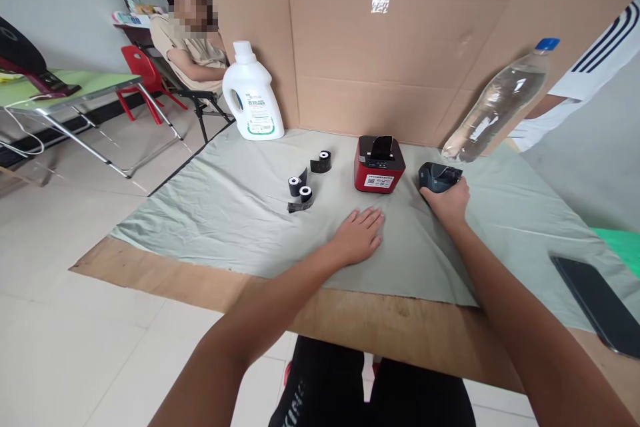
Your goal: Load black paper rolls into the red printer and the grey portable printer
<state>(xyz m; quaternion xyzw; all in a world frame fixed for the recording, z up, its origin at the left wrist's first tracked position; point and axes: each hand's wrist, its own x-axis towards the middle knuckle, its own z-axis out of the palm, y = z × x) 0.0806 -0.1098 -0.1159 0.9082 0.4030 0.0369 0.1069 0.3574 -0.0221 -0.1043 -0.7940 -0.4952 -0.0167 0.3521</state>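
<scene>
My left hand [359, 235] lies flat on the grey-green cloth [240, 214], fingers stretched out, holding nothing. It rests just in front of a red and black printer [379, 166] with a dark strip standing up from its top and a white label on its front. Farther right, my right hand [449, 202] is closed round the near side of a small black boxy device [436, 178], which sits on the cloth; its exact kind is not clear. Left of the printer are several small black rolls with white cores, including one roll [324, 159] at the back and another roll [295, 186] nearer.
A white detergent bottle [254, 97] stands at the back left before a cardboard screen [400, 47]. A clear water bottle [505, 104] with a blue cap leans at the right. A black phone [597, 304] lies near the right edge. A person [193, 57] sits behind at left.
</scene>
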